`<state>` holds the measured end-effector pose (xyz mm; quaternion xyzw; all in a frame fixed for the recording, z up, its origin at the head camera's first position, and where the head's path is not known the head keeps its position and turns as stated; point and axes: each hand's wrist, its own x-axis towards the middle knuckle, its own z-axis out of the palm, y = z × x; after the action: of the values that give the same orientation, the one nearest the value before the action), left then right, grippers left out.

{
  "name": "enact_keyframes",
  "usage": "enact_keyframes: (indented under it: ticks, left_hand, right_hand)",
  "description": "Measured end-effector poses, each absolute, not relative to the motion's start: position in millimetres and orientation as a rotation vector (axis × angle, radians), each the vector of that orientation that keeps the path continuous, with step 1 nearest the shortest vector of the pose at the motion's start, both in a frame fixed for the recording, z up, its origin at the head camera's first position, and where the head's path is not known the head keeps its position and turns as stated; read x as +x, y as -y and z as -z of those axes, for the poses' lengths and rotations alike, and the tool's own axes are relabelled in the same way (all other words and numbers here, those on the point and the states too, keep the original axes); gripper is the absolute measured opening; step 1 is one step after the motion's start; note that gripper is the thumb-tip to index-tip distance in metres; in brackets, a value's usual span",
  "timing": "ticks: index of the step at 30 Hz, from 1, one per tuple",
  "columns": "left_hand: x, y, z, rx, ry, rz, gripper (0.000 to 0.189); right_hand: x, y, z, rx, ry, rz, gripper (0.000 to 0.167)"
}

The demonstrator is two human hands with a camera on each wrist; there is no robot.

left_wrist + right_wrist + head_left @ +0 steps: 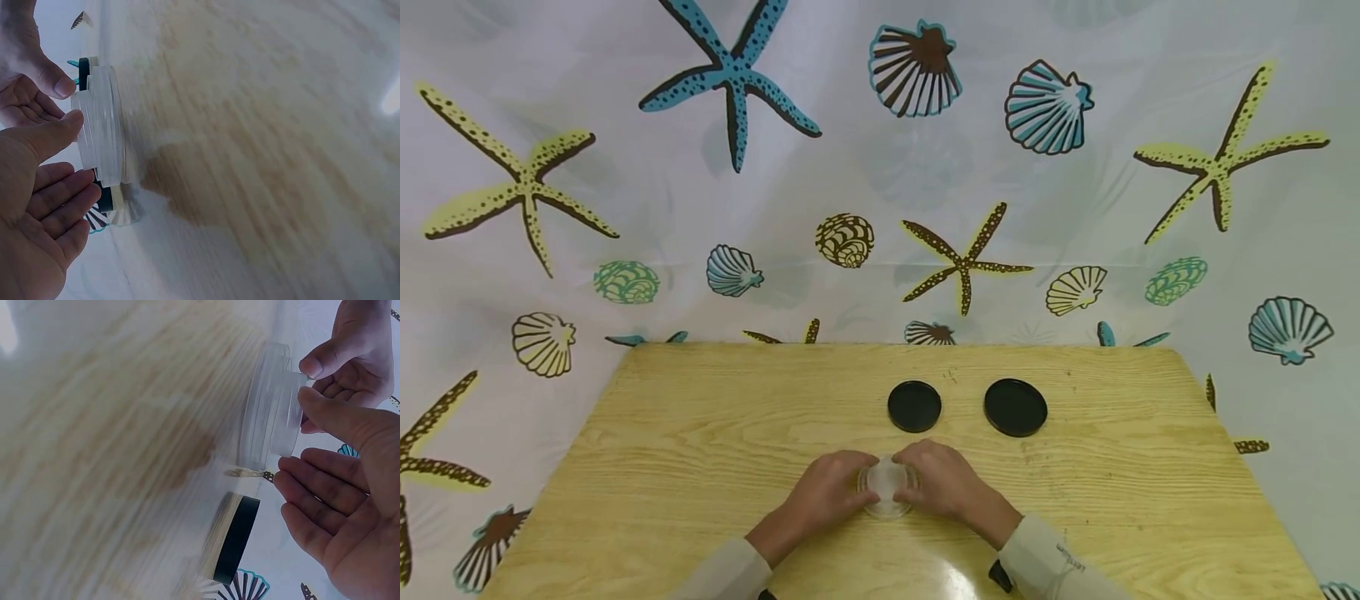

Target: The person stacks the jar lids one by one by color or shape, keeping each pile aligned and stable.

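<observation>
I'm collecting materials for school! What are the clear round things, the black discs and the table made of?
Clear round things: smooth plastic or glass; they're see-through.
Black discs: probably smooth plastic; evenly black, though metal's possible.
Table: wood or wood-look, a bit shiny; it shows grain and glare.

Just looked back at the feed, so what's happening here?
A person's left hand and right hand hold a small clear piece from either side. It looks stacked on a wider clear piece, which appears to rest on the wooden table. Beyond the hands, a smaller black disc and a larger black disc lie apart, the larger rightward, both untouched.
</observation>
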<state>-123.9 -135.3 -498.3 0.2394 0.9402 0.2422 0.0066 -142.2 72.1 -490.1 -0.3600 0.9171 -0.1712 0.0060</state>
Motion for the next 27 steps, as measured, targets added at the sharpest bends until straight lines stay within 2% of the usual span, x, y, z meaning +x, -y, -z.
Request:
enact_keyframes:
  ticks: [12, 27]
  left_hand:
    - [-122, 135, 503, 0.853, -2.991, -0.62, 0.043]
    - [-125, 136, 492, 0.753, -2.997, -0.67, 0.044]
  right_hand:
    - [-142, -71, 494, -1.099, -2.856, 0.519, 0.046]
    - [-148, -89, 482, -1.011, -2.863, 0.566, 0.047]
